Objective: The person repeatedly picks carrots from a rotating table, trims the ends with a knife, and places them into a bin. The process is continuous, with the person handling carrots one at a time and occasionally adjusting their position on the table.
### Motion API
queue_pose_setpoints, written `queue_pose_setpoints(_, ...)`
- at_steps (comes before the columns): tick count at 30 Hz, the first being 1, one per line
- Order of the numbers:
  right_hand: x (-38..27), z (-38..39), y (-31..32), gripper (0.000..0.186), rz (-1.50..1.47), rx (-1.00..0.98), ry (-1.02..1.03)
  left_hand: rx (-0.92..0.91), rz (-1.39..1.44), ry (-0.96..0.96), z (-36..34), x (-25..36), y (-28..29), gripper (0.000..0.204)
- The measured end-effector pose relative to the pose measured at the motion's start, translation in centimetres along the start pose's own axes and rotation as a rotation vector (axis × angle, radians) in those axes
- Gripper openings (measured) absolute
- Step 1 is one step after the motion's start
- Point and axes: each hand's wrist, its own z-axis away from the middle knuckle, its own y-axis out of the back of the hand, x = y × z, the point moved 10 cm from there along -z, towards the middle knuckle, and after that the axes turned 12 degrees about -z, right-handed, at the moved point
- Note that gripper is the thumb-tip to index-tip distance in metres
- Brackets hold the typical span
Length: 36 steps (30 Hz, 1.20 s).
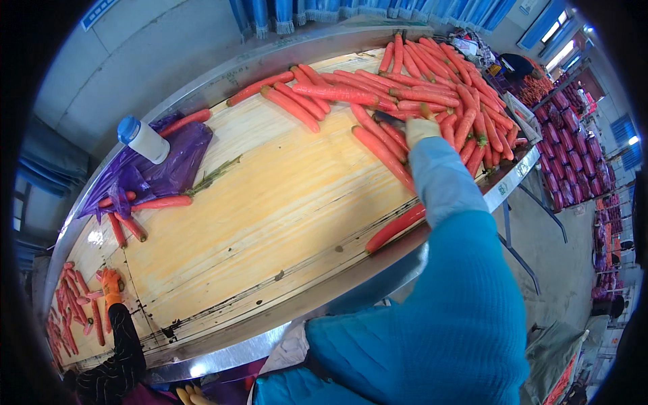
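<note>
Right hand [421,128], in a pale glove below a light blue sleeve, reaching across the wooden bench [270,202] into the heap of carrots [432,88] at the far right corner; fingers buried among the roots, so grip impossible to tell. Dark knife-like blade [388,118] just beside the glove on its left, handle hidden. Left hand out of view. One long carrot [397,227] lying at the near edge of the bench, partly under the blue sleeve. Loose spread of carrots [317,94] running leftward along the far edge from the main heap. Purple plastic bag [158,169] near the far left edge, with a white bottle with a blue cap [143,139] resting on it and a green stalk [212,177] beside it. A few short carrots [131,219] just below the bag. At the near left corner, another person's orange-gloved hand [111,283] on a dark sleeve, beside a further cluster of carrots [71,304].
</note>
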Motion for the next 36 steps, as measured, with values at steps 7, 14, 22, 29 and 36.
queue_pose_setpoints(7, 12.4, 4.3, 0.6, 0.041, -0.987, 0.509, -0.259, -0.424, 0.009, -0.245, 0.2, 11.7, -18.8, 0.037)
queue_pose_setpoints(14, 13.1, 14.5, 2.8, 0.046, -1.187, 0.399, -0.093, -0.932, -0.618, -0.86, 6.1, 13.4, -25.4, 0.029)
queue_pose_setpoints(22, -3.8, 16.9, 2.3, 0.036, -0.531, -0.141, 0.254, -0.964, -0.502, -0.589, 5.1, 10.7, -25.8, 0.02)
queue_pose_setpoints(29, -8.8, 11.5, -0.9, 0.026, -0.124, -0.162, 0.139, -0.886, -0.233, -0.098, 4.3, 9.5, -24.6, 0.03)
queue_pose_setpoints(36, -8.5, 11.9, -2.0, 0.034, -0.489, -0.29, -0.071, -0.84, -0.298, -0.253, 4.0, 11.2, -23.3, 0.03)
